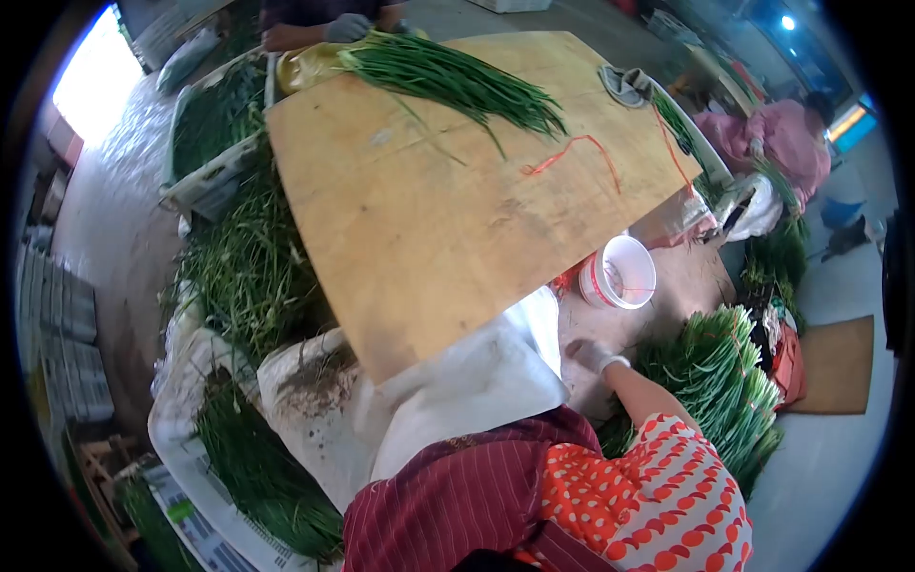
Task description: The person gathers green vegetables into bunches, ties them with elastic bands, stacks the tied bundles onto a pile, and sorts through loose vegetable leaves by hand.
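Observation:
My right hand (593,356), in a pale glove, reaches out low over the floor, just below a white bucket (620,273) and left of a big heap of bundled green chives (715,377). It is small and blurred, so its finger pose is unclear, and I see nothing in it. My left hand is out of view. In front of me a wooden board (457,219) serves as a tabletop. A loose bunch of chives (453,81) lies across its far side, with a red string (577,148) closer in.
Crates of chives (214,124) line the left, with a plastic-lined one (262,477) nearest. A white sheet (467,381) hangs at the board's near edge. A gloved co-worker's hand (348,28) is at the far edge; another person in pink (777,143) works at right.

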### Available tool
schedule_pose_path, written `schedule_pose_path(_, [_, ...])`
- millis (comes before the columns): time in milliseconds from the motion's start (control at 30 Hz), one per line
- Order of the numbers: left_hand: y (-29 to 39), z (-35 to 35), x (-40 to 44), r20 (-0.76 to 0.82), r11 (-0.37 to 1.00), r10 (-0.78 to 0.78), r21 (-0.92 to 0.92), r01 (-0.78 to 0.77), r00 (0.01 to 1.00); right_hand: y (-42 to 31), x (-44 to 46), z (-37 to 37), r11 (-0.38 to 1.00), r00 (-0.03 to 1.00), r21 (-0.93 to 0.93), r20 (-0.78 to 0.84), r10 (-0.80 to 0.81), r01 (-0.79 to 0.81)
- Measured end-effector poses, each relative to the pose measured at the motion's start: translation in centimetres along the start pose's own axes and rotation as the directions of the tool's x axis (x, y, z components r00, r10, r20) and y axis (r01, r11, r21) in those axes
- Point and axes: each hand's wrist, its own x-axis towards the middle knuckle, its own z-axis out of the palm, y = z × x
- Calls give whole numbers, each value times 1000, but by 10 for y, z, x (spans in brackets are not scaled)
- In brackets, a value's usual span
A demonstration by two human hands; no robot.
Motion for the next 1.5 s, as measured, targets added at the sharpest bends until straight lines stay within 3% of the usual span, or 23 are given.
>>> schedule_pose_path(33, [0, -11, 2, 10, 999, 34, -37, -34, 999, 17, 11, -11, 895, 970, -445, -224, -95, -15])
schedule_pose_path(67, [-2, -23, 7, 4, 995, 85, -62, -84, 996, 8, 11, -44, 429, 918, -858, -371, -139, -282])
schedule_pose_path(100, [1, -33, 16, 2, 986, 135, -96, -134, 991, -35, -13, -89, 872, 666, -433, -724, -183, -231])
schedule_pose_path(133, [1, -45, 31, -24, 972, 203, -112, -204, 979, -83, -43, -130, 992, 359, 73, -933, 31, 103])
schedule_pose_path(200, [0, -65, 57, -111, 908, 386, -128, -398, 916, -152, -86, -191, 955, 248, 72, -969, -2, 289])
schedule_pose_path(267, [4, -35, 68, -248, 834, 517, -72, -547, 820, -174, -80, -226, 955, 202, -27, -975, -91, 296])
schedule_pose_path(300, [9, -17, 73, -375, 743, 623, 11, -669, 686, -180, -75, -239, 947, 159, -120, -972, -174, 299])
schedule_pose_path(400, [13, -1, 75, -464, 687, 693, 192, -701, 552, -204, -40, -276, 906, 115, -331, -922, -370, 262])
schedule_pose_path(467, [7, -19, 82, -377, 649, 752, 286, -705, 540, -249, -24, -287, 855, 181, -352, -879, -442, 380])
schedule_pose_path(567, [26, 44, 42, -447, 615, 777, 383, -690, 444, -312, -46, -277, 700, 293, -247, -779, -554, 670])
schedule_pose_path(633, [20, 59, 32, -448, 594, 794, 428, -681, 411, -359, -75, -259, 676, 646, 81, -398, -651, 732])
schedule_pose_path(700, [23, 73, 26, -431, 574, 815, 515, -636, 387, -406, -107, -245, 653, 661, 112, -65, -747, 749])
schedule_pose_path(767, [25, 80, 28, -418, 561, 826, 541, -627, 378, -457, -127, -220, 596, 578, 75, 170, -798, 800])
schedule_pose_path(833, [25, 84, 29, -360, 543, 839, 594, -594, 407, -488, -114, -187, 342, 332, -37, 351, -876, 939])
schedule_pose_path(933, [27, 89, 30, -321, 503, 861, 650, -570, 395, -520, -104, -123, 248, 255, -87, 543, -800, 965])
schedule_pose_path(967, [30, 95, 30, -369, 552, 834, 560, -617, 411, -531, -101, -108, 235, 242, -85, 552, -798, 968])
schedule_pose_path(1033, [38, 95, 25, -295, 475, 877, 655, -588, 380, -549, -93, -85, -159, 70, -434, 466, -882, 887])
schedule_pose_path(1133, [51, 96, 19, -166, 347, 918, 775, -527, 360, -579, -49, -84, -105, -82, -435, 71, -994, 894])
schedule_pose_path(1200, [54, 103, 21, -11, 173, 952, 847, -503, 307, -586, -28, -87, 357, 345, 60, 154, -926, 932])
schedule_pose_path(1233, [56, 104, 29, 54, 125, 952, 830, -544, 300, -586, -19, -94, 635, 603, 21, 293, -742, 772])
schedule_pose_path(1267, [61, 105, 33, 44, 135, 953, 823, -552, 299, -572, 27, -82, 691, 642, -15, 385, -663, 723])
schedule_pose_path(1333, [78, 110, 39, 92, 51, 970, 830, -555, 227, -573, 26, -83, 908, 811, -206, 549, -202, 365])
schedule_pose_path(1500, [157, 115, 77, 178, -91, 977, 849, -520, 119, -561, 68, -72, 853, 894, -382, 404, -192, 356])
